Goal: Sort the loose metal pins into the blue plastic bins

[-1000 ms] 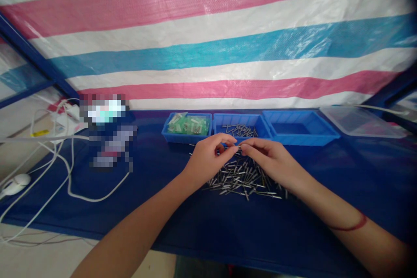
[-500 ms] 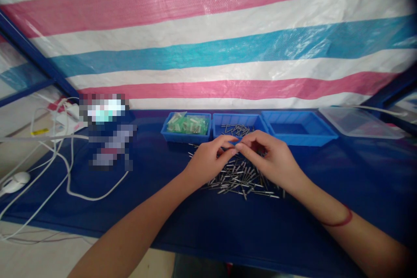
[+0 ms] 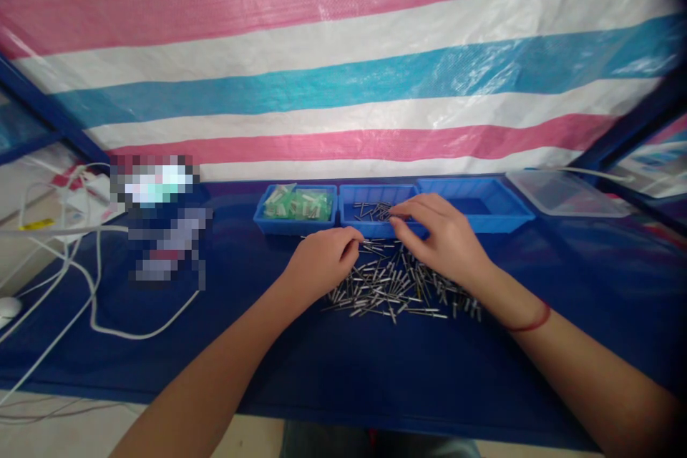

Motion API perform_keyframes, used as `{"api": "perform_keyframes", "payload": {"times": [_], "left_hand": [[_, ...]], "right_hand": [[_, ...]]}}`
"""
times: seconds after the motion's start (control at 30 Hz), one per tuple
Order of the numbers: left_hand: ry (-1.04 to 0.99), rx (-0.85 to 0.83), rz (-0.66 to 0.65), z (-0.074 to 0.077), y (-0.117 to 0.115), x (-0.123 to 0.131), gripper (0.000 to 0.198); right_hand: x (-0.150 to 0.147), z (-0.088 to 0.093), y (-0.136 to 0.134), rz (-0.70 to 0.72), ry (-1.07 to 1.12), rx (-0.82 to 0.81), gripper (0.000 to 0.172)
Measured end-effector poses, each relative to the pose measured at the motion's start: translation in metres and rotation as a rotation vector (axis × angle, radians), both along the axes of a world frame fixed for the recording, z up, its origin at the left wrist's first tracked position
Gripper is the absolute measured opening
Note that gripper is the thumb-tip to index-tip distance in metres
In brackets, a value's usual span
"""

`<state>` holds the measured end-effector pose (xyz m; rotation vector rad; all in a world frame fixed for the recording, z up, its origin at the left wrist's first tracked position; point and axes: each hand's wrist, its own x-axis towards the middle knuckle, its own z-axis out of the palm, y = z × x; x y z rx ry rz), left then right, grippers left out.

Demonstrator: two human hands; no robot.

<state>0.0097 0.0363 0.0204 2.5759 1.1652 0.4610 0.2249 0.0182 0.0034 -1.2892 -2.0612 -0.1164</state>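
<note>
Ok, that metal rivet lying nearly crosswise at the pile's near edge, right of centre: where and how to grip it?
Probably pinch the metal rivet at its thicker right end, right hand coming from above and the near side: it looks flat, that end sticking out of the pile.

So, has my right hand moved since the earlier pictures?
Yes, your right hand has moved forward; its fingertips now reach past the front rim of the middle blue rectangular plastic bin.

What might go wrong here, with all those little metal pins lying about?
The right hand is right at the middle bin, so it might knock it. The loose pins lie heaped on the table with no walls around them, so a brush from the left hand might scatter some.
</note>
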Motion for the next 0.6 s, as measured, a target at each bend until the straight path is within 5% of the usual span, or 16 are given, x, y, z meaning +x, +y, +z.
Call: {"api": "perform_keyframes", "payload": {"times": [0.13, 0.33, 0.6], "left_hand": [[0.153, 0.014, 0.051, -0.001, 0.002, -0.003, 0.024], [0.256, 0.049, 0.051, -0.004, -0.001, -0.003, 0.027], [0.239, 0.074, 0.024, -0.01, -0.002, -0.002, 0.025]], "right_hand": [[-0.011, -0.003, -0.01, 0.134, -0.161, -0.165, 0.022], [-0.022, -0.008, -0.007, -0.034, -0.412, -0.37, 0.027], [-0.025, -0.006, -0.01, -0.086, -0.418, -0.379, 0.024]]}}
